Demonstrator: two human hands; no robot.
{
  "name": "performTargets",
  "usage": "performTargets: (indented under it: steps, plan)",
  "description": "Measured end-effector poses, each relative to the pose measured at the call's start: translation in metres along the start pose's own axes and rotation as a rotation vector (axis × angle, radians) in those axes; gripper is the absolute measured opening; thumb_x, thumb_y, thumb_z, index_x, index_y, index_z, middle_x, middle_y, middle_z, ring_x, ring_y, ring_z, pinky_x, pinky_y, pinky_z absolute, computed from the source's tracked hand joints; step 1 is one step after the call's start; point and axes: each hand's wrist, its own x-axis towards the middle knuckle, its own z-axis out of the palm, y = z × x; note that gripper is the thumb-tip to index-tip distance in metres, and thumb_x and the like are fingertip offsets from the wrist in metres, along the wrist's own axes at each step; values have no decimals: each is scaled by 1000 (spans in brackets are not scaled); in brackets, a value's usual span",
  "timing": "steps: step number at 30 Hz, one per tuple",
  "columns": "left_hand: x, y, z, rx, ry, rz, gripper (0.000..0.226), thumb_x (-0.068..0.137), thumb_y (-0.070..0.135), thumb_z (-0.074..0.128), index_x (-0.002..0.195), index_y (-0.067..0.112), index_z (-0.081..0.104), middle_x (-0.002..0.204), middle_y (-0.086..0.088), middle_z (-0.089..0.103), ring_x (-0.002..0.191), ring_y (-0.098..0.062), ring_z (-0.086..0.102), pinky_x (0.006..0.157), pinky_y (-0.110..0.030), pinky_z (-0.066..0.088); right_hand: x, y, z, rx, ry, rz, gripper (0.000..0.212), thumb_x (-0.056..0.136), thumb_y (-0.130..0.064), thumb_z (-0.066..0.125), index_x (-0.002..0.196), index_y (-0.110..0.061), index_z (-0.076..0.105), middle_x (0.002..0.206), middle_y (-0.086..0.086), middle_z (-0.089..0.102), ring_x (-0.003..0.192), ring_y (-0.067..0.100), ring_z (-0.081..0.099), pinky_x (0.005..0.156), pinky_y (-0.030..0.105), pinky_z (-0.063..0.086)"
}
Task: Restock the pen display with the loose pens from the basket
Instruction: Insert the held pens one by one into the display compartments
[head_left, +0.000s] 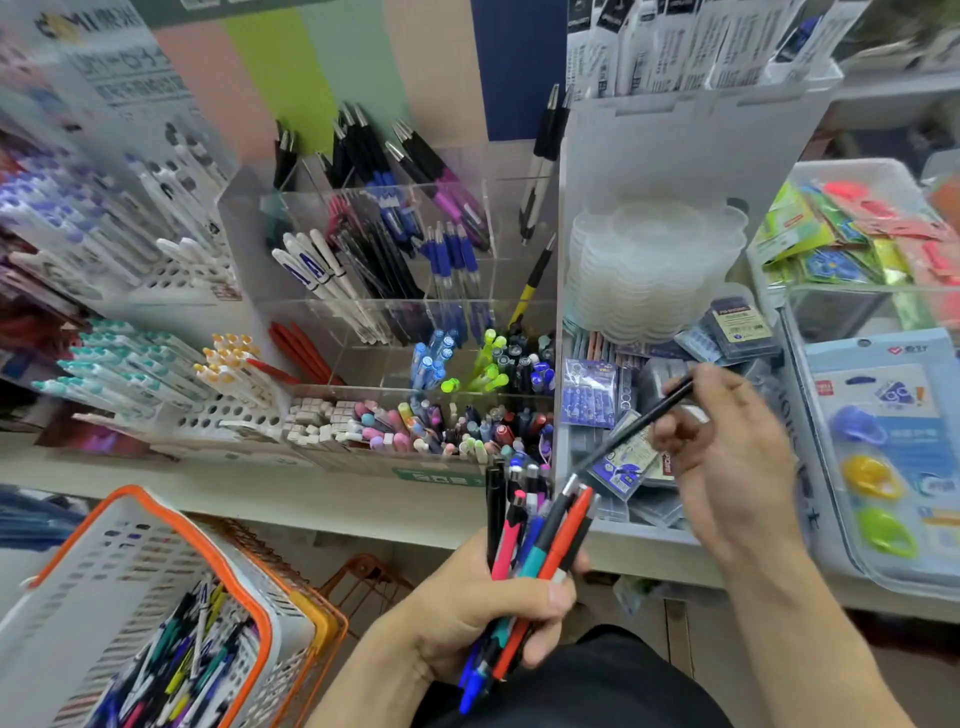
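Left hand (488, 608) is wrapped tight round a mixed bundle of pens (530, 540), red, teal, blue, black and pink, held upright just below the pen display (395, 291). Right hand (737, 457), off to the right of the display, pinches a single black pen (634, 431) between curled fingers, the pen slanting down towards the bundle. The display itself is a clear stepped rack of compartments: black and purple pens at the back, white and blue ones in the middle row, red pens, blue caps and green caps lower down, and a front trough crammed with pastel and dark pens. Down and to the left of the display sits the white basket (156, 525) with an orange rim, loose pens (176, 670) heaped in its bottom. Immediately right of the display, a frosted bin (691, 140) holds stacked clear round tubs and small blue packets. Left of the display, white holed stands carry teal-capped and orange-capped pens.
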Motion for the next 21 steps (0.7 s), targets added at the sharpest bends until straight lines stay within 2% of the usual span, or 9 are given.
performTargets:
  steps: [2, 4, 6, 8, 10, 12, 15, 18, 21]
  plan:
    - [4, -7, 3, -56, 115, 35, 35, 78, 12, 75, 110, 5, 63, 64, -10, 49, 47, -18, 52, 47, -27, 39, 3, -8, -4, 15, 8, -143, 14, 107, -17, 45, 96, -18, 53, 81, 0, 70, 60, 16, 66, 57, 25, 53]
    - [9, -10, 5, -146, 237, 81, 40, 71, 14, 79, 108, 6, 65, 63, -11, 49, 46, -19, 50, 46, -26, 42, -3, -12, -6, 13, -102, -230, 14, 106, -11, 42, 97, -16, 51, 88, 5, 71, 69, 26, 72, 61, 30, 57]
    - [13, -8, 6, -255, 328, 138, 47, 65, 13, 81, 108, 5, 64, 66, -11, 50, 46, -20, 50, 46, -27, 45, -14, -9, -5, -34, -251, -300, 8, 93, -8, 50, 96, -15, 53, 98, 12, 66, 80, 38, 72, 67, 37, 59]
    - [16, -5, 6, -318, 390, 181, 51, 61, 13, 82, 106, 2, 61, 68, -11, 52, 47, -20, 51, 47, -29, 47, -30, 6, -3, -144, -365, -361, 19, 81, -5, 55, 96, -18, 56, 106, 14, 62, 91, 43, 70, 74, 46, 61]
    - [20, -2, 7, -336, 429, 221, 47, 59, 17, 85, 98, 2, 62, 70, -10, 55, 50, -19, 53, 48, -29, 49, -48, 25, 1, -252, -505, -386, 23, 78, -4, 56, 97, -18, 55, 110, 11, 60, 96, 40, 68, 82, 51, 59]
    - [23, -2, 8, -349, 457, 268, 49, 54, 25, 94, 91, 4, 69, 73, -10, 60, 54, -18, 57, 52, -29, 52, -62, 42, 2, -378, -608, -419, 21, 79, -7, 57, 96, -21, 54, 110, 3, 59, 96, 34, 64, 84, 46, 57]
    - [25, -4, 6, -380, 485, 324, 83, 42, 45, 100, 105, 2, 68, 83, -13, 63, 71, -22, 64, 68, -33, 59, -67, 52, 0, -517, -664, -495, 22, 78, -7, 59, 94, -20, 54, 104, -1, 60, 95, 26, 61, 83, 36, 50]
    - [25, -10, 6, -345, 481, 323, 86, 44, 56, 96, 103, 1, 67, 93, -18, 58, 91, -30, 58, 89, -44, 50, -65, 48, 4, -615, -717, -557, 19, 79, -8, 64, 94, -15, 56, 96, 0, 58, 87, 22, 59, 78, 31, 49]
    - [25, -12, 10, -375, 497, 290, 84, 44, 55, 97, 103, 1, 71, 98, -20, 59, 100, -32, 58, 95, -47, 46, -65, 43, 9, -715, -776, -574, 19, 80, -10, 69, 95, -13, 56, 93, -3, 54, 82, 21, 55, 71, 37, 48]
